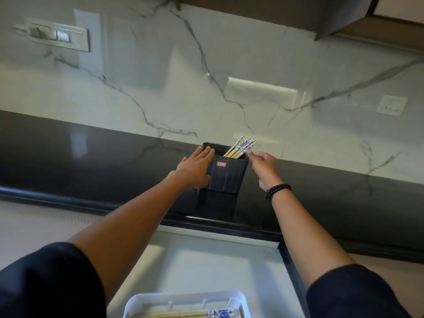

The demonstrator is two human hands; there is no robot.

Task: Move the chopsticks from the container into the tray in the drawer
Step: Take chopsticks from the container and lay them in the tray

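Dark sleeves (46, 283) fill the bottom corners. Between them, well in front of the container (227, 177), the white tray (135, 301) sits in the open drawer (206, 260). A few pale sticks (183, 314) lie in it, cut by the edge of the view.

The chopsticks (241, 148) to be moved stand in the black container, leaning toward its right back corner, with their blue patterned ends above the rim. The container stands on the dark desk (91, 157), close to the marble wall (252, 65) behind it.

The left hand (195, 168) lies flat on the left side of the container, fingers straight and reaching up to the rim. Its grip is spread; it holds nothing and only steadies. The right hand (262, 167) is at the top right corner of the container, fingers curled, thumb and first finger held near together just at the lowest chopsticks. Whether this grip already pinches them or only touches them, I cannot tell.

I judge that the step in hand is to take chopsticks out. To do it well, the right grip should close around the bundle below the patterned ends, so that none slips, and pull along the line they lean, not straight up. The left hand should press the container down, because it may tip to the right.
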